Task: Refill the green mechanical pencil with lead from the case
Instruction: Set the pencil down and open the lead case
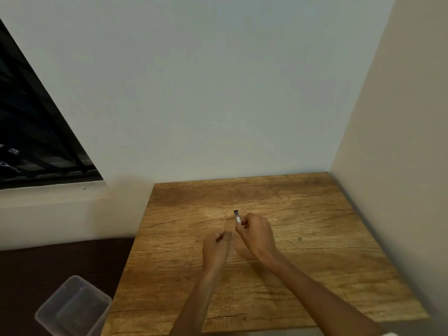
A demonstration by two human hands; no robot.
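Observation:
My right hand (258, 235) is above the middle of the wooden table (315, 275). It pinches a small, slim dark-and-grey piece, apparently the lead case (237, 216), whose end sticks up past the fingers. My left hand (218, 242) is close beside it on the left, blurred, with fingers curled together. I cannot make out anything between them. A tiny green speck (300, 238) lies on the table to the right of my hands. No green pencil body shows in this view.
The table stands in a corner, with walls behind it and to its right. A clear plastic container (72, 309) sits low at the left, off the table, over a dark floor. A dark window (31, 132) is at the far left.

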